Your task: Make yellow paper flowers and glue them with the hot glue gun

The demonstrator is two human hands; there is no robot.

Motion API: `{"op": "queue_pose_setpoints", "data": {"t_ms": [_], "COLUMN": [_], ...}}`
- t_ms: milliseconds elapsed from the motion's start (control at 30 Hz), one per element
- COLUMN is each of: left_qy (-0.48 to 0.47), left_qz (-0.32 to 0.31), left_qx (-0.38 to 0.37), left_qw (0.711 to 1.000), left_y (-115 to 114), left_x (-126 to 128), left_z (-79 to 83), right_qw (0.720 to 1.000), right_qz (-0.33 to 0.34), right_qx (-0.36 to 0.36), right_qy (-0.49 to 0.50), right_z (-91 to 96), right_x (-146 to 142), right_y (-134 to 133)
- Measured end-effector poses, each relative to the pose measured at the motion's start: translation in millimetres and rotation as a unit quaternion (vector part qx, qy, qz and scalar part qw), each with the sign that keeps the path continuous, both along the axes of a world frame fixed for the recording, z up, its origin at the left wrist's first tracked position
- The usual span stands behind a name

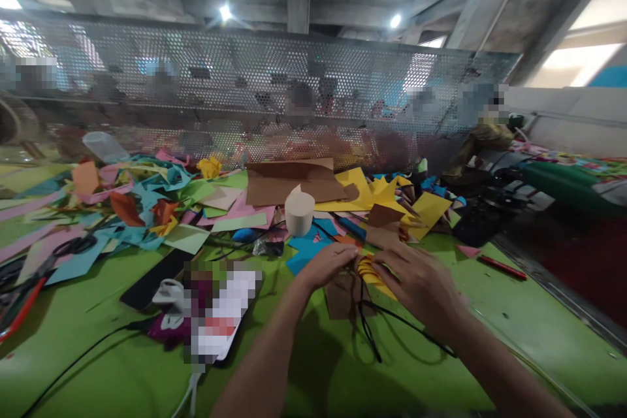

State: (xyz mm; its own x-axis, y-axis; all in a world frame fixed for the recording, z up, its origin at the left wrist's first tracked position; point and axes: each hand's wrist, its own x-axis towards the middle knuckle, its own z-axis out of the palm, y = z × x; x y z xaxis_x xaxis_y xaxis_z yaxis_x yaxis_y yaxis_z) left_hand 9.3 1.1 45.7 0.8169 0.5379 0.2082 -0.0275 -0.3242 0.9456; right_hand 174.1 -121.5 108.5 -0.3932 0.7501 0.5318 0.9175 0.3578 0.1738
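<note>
A small piece of yellow paper [367, 266] with stacked, pleat-like edges is between my two hands, low over the green table. My right hand [418, 281] pinches it from the right, thumb and fingers closed. From the left, my left hand [329, 266] closes on its other side, fingers together; their tips are partly hidden. A thin black cord [365, 326] hangs from the yellow paper and trails onto the table in loops. Beneath my hands lies a brown paper piece [343, 300]. Blue paper [306, 255] is just beyond my left hand.
Coloured paper scraps [142, 189] heap along the back. A white roll [299, 212] stands before a folded brown sheet [289, 183]. Phones [228, 313] and cables lie left, scissors [49, 261] farther left, a red pen [502, 267] right. A perforated metal screen [235, 91] closes the back.
</note>
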Motion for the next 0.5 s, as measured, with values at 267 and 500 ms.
{"op": "queue_pose_setpoints", "data": {"t_ms": [267, 500], "left_qy": [0.041, 0.029], "left_qz": [0.013, 0.000], "left_qx": [0.003, -0.003], "left_qw": [0.999, 1.000], "left_y": [0.8, 1.7], "left_x": [1.9, 2.1], "left_z": [-2.0, -2.8], "right_qw": [0.999, 0.998], "right_qz": [-0.012, -0.016], "right_qx": [0.016, 0.027], "right_qy": [-0.048, -0.053], "right_z": [-4.4, -4.7], "right_x": [0.5, -0.2], "right_y": [4.7, 5.4]}}
